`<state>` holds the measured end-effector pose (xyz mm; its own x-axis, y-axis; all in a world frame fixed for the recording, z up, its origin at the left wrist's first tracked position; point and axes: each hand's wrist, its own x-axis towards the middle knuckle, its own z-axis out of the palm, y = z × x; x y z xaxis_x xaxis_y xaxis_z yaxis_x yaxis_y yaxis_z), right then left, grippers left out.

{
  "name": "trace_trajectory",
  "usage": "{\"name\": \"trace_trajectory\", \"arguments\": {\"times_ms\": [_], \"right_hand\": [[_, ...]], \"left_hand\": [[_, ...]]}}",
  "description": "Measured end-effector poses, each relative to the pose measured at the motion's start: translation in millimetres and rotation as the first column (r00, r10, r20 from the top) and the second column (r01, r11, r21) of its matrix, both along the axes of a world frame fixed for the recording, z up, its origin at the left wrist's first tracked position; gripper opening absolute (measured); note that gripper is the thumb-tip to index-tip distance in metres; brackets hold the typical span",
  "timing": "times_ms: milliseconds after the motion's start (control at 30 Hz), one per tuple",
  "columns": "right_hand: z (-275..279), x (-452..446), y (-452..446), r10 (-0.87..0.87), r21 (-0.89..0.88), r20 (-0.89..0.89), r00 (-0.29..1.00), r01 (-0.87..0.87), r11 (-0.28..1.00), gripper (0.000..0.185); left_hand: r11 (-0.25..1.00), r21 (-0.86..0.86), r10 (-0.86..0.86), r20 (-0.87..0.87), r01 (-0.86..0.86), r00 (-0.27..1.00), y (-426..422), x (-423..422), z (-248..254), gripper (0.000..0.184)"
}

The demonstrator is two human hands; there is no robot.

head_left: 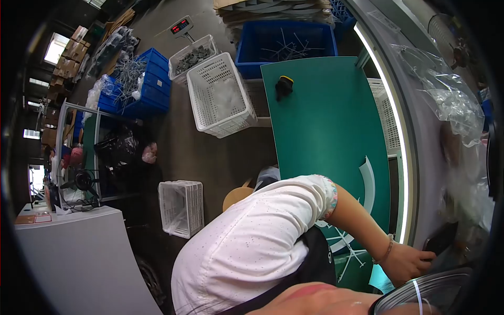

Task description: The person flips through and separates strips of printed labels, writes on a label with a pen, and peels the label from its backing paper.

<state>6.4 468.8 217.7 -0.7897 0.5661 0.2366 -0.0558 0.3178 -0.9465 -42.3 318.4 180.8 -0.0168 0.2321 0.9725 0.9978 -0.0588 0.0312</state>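
Only one of my arms shows, in a white short sleeve; I take it for my left. My left hand [407, 263], with a bracelet at the wrist, reaches over the table's lower right side. Its fingers look bent but apart, with nothing seen in them. The fingertips are close beside a dark, flat, phone-like thing [440, 238]; whether they touch it I cannot tell. White branched plastic pieces [352, 253] lie below my forearm. A curved white strip [369, 184] rests on the green tabletop [325, 126]. My right hand is not in view.
A black-and-yellow object [284, 87] lies at the table's far end. White crates [219, 94] and blue bins [286, 47] with thin white pieces stand beyond. Along the right runs a bright light strip [396, 126], with clear plastic bags [451, 100] beside it. A stool [236, 197] stands left.
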Motion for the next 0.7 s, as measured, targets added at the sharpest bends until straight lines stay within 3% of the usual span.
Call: {"name": "trace_trajectory", "arguments": {"times_ms": [133, 333, 467, 567, 600, 700], "right_hand": [[3, 8, 8, -0.011, -0.003, -0.004, 1.0, 0.011, 1.0, 0.015], [9, 25, 28, -0.022, -0.002, -0.005, 1.0, 0.022, 1.0, 0.015], [21, 43, 34, -0.015, -0.035, 0.012, 1.0, 0.016, 0.999, 0.016], [37, 38, -7, -0.119, -0.12, 0.046, 0.992, 0.124, 0.985, 0.023], [43, 37, -13, -0.056, -0.048, 0.062, 0.996, 0.059, 0.997, 0.026], [47, 39, -9, 0.041, 0.061, 0.059, 0.997, -0.045, 0.997, 0.028]], "left_hand": [[0.994, -0.077, 0.074, -0.024, -0.076, 0.997, -8, 2, 6, 0.031], [0.999, -0.053, 0.014, 0.022, -0.013, 1.0, -8, 0, 4, 0.03], [0.988, -0.15, -0.008, 0.105, 0.024, 0.994, -13, 2, 11, 0.024], [0.979, -0.196, 0.07, 0.103, -0.049, 0.992, -22, 3, 22, 0.023], [0.955, -0.297, 0.042, 0.136, 0.001, 0.99, -24, 3, 24, 0.027], [0.931, -0.362, 0.087, 0.133, -0.033, 0.987, -22, 7, 28, 0.031]]}}
